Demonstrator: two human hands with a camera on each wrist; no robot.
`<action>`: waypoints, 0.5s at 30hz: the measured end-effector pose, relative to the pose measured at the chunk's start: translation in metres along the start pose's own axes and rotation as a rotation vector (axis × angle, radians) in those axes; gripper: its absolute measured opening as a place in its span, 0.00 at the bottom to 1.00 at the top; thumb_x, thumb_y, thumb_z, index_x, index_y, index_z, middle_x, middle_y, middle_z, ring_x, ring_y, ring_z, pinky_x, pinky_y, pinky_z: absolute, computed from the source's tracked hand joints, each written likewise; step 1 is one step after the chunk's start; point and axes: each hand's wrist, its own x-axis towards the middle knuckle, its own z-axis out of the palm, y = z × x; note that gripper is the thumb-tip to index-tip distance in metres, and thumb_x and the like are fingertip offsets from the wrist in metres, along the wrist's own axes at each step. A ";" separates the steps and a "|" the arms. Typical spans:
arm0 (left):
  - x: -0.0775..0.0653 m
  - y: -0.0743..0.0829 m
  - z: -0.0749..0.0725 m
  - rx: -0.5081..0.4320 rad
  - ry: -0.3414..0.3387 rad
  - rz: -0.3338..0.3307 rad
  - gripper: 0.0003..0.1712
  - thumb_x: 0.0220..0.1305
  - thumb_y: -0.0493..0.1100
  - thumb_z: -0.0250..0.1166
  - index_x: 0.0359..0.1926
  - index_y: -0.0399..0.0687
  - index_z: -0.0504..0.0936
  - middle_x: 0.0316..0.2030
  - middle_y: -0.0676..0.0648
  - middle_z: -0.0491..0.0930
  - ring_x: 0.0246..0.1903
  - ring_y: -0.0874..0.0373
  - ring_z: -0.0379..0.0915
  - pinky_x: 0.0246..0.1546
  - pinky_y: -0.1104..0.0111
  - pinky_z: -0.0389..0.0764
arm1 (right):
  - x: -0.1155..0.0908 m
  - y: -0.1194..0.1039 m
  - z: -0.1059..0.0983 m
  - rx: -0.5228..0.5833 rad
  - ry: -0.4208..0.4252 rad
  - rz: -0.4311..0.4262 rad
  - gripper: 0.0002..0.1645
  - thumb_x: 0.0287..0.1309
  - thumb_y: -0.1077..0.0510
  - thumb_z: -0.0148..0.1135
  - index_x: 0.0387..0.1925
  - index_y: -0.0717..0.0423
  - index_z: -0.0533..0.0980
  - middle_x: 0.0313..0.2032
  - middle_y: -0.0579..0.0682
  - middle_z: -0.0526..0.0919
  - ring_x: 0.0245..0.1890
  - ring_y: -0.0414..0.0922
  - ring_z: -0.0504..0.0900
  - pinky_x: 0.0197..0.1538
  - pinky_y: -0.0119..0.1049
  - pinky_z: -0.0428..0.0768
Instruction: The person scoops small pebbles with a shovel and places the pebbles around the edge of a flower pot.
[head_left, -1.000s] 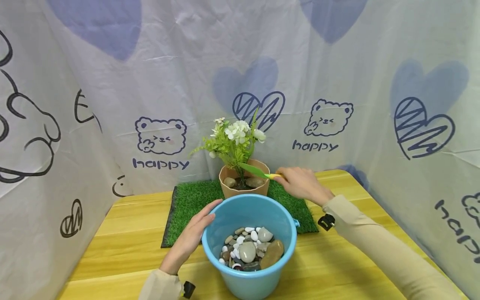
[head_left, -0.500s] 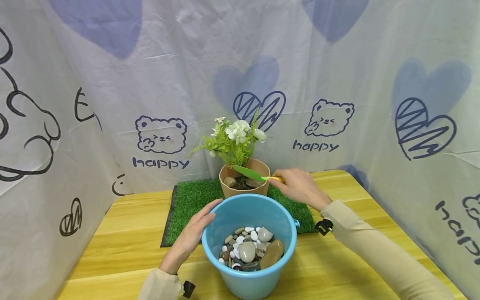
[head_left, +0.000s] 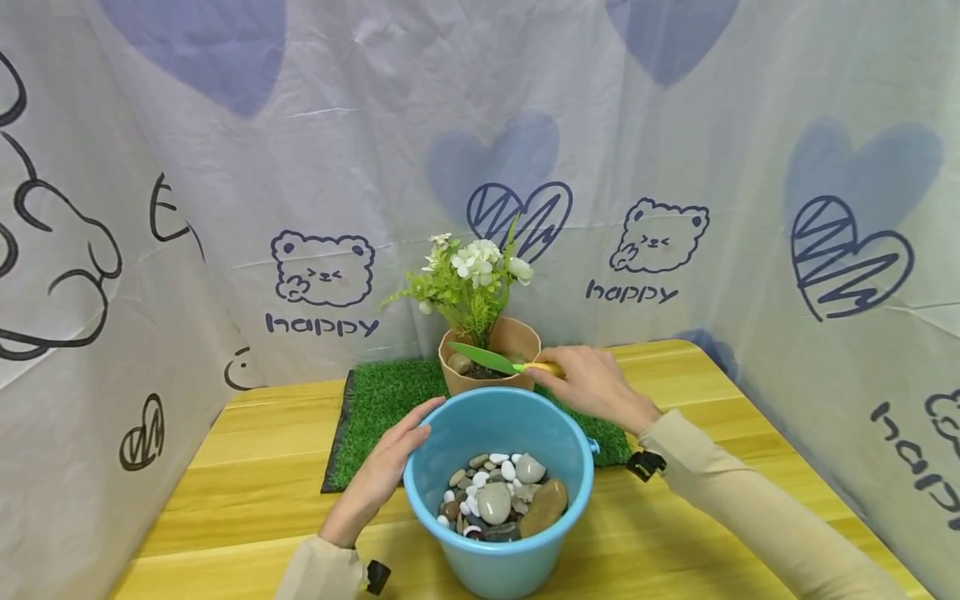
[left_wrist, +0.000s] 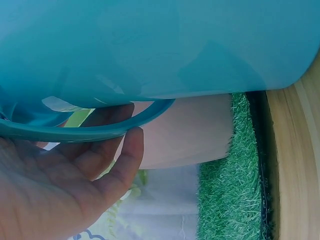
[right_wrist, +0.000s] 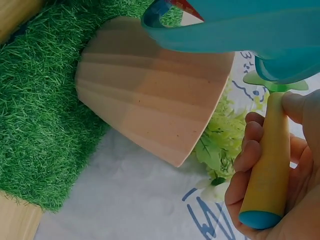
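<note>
My left hand [head_left: 385,465] grips the left side of the blue bucket [head_left: 498,575] at its rim. In the left wrist view, the fingers [left_wrist: 122,172] curl at a curved blue band along the bucket's side. White, grey and brown stones lie inside the bucket. Wrapped round the yellow handle [right_wrist: 270,165] of a small trowel, my right hand [head_left: 592,382] holds it behind the bucket. The trowel's green blade [head_left: 482,357] points left over the mouth of a tan flowerpot [head_left: 468,385]. A plant with white flowers [head_left: 474,262] stands in the pot, with stones [head_left: 459,363] at its base.
Pot and bucket stand close together, the pot on a green turf mat [head_left: 375,417] with a dark left edge. Underneath is a yellow wood-grain table [head_left: 247,467]. A white printed curtain [head_left: 420,108] encloses the back and both sides.
My right hand has moved the trowel left and slightly toward me, so the blade now reaches further across the pot's mouth. The left hand and bucket have stayed put.
</note>
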 end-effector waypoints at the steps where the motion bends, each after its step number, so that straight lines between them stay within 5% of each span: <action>1: 0.000 0.000 0.000 0.002 0.001 0.001 0.29 0.78 0.54 0.42 0.75 0.55 0.57 0.69 0.38 0.65 0.61 0.37 0.72 0.56 0.49 0.78 | -0.001 0.000 0.000 0.008 0.002 -0.002 0.15 0.66 0.39 0.57 0.34 0.41 0.82 0.17 0.39 0.71 0.15 0.38 0.68 0.17 0.33 0.64; 15: 0.000 0.002 0.000 0.007 -0.002 -0.001 0.29 0.79 0.53 0.41 0.75 0.55 0.57 0.70 0.38 0.64 0.60 0.39 0.72 0.55 0.53 0.80 | -0.013 -0.004 0.012 0.000 0.065 -0.034 0.16 0.66 0.35 0.55 0.39 0.36 0.83 0.21 0.35 0.74 0.20 0.36 0.70 0.23 0.32 0.66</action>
